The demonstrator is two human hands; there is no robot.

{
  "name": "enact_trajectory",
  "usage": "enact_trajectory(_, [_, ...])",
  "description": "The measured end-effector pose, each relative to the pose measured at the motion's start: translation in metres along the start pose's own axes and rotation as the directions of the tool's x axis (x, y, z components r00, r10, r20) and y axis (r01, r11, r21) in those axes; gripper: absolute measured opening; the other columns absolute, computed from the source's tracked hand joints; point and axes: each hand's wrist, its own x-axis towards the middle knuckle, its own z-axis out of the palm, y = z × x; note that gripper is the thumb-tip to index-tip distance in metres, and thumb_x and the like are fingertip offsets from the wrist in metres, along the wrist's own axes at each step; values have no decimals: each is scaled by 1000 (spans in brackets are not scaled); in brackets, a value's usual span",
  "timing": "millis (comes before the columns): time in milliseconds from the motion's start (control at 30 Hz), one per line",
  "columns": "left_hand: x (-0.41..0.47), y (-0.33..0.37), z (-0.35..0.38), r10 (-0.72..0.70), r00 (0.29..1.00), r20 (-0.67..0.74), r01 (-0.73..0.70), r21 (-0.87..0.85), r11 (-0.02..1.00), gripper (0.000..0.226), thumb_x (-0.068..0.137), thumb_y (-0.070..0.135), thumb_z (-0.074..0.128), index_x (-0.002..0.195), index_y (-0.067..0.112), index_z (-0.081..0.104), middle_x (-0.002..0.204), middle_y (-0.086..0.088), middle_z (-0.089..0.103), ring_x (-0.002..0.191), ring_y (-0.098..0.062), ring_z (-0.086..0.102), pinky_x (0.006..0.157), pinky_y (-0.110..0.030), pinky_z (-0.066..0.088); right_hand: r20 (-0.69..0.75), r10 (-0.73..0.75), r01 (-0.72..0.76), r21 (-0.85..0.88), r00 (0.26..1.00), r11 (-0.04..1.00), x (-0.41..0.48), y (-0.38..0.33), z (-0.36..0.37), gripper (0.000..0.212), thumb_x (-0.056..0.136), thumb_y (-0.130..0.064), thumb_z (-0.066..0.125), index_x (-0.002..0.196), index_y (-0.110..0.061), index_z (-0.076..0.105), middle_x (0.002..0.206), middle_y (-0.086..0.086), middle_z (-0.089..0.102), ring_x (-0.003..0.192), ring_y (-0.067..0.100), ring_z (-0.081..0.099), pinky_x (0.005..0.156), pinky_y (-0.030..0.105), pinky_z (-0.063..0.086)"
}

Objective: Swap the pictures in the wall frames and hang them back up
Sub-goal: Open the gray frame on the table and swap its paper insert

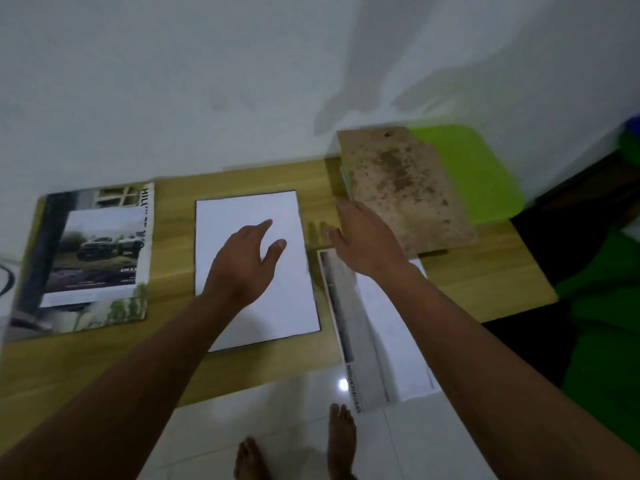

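A black-edged frame point(277, 306) lies flat in the middle of the wooden table point(485, 289), with a white sheet face up inside it. My left hand point(242, 265) hovers over the sheet, fingers spread and holding nothing. My right hand point(363, 240) is open above the table just right of the frame, near a stained brown backing board point(401, 188). A printed picture point(349, 327) marked with vertical text lies under my right forearm and overhangs the table's front edge. A car picture point(100, 251) lies on larger prints at the left.
A green plastic piece point(485, 174) sits under the backing board at the back right. The white wall point(207, 81) rises right behind the table. My bare feet point(341, 441) stand on white floor tiles in front. Dark and green items fill the right side.
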Motion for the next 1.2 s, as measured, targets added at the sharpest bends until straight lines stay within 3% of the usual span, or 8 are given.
enact_trajectory(167, [54,83,31,-167,985,40,172,-271,947,46,91,45,58,131,21,57,116,-2,67,101,-18,65,94,-31,49,-117,140,-141,4,983,990,25,69,-58,49,93,-29,53,140,-14,48,130,14,57,121,33,52,93,39,46])
enact_trajectory(300, [86,124,60,-260,956,137,292,-321,901,52,90,42,61,136,21,51,115,1,68,101,-15,62,77,-21,43,-78,311,-317,-91,947,944,39,126,-83,48,90,-32,55,131,-10,51,130,20,50,124,41,45,97,46,45])
enact_trajectory(433, [99,143,78,-312,925,218,380,-474,794,57,86,26,70,138,13,48,101,-3,72,93,-20,69,76,-33,58,-19,422,-420,-150,906,895,44,166,-95,46,91,-35,60,127,-7,49,132,21,43,123,45,40,97,49,41])
enact_trajectory(533, [98,152,84,-352,911,217,412,-540,734,57,85,9,71,138,9,48,92,-2,69,80,-17,70,61,-31,60,-8,414,-413,-95,910,906,50,177,-97,44,88,-34,63,122,-9,52,126,20,49,120,44,44,94,48,45])
enact_trajectory(767, [89,150,70,-364,903,230,427,-576,697,64,83,1,71,141,14,47,91,-3,66,82,-20,70,67,-37,62,-50,465,-454,153,884,878,53,175,-102,75,72,-34,84,133,-5,54,135,18,54,122,37,53,97,44,50])
enact_trajectory(900, [73,128,41,-336,907,256,422,-559,713,77,82,-4,68,148,23,38,92,-5,66,85,-23,69,73,-42,61,29,437,-415,372,899,830,48,153,-98,77,69,-18,90,135,-1,54,120,14,68,109,28,65,95,46,54])
enact_trajectory(1100, [37,69,-13,-395,881,260,464,-633,620,69,80,-10,63,139,24,50,91,-4,73,82,-17,72,58,-29,59,114,328,-342,477,938,810,31,86,-76,70,77,-4,83,139,-5,51,76,-8,59,65,0,57,53,10,45])
enact_trajectory(1200, [19,32,-38,-448,866,224,475,-652,591,54,82,-4,68,129,17,53,96,-8,69,90,-23,70,55,-26,56,110,279,-296,479,954,826,27,48,-48,72,75,-6,84,138,-5,51,82,-9,54,73,5,56,58,10,43])
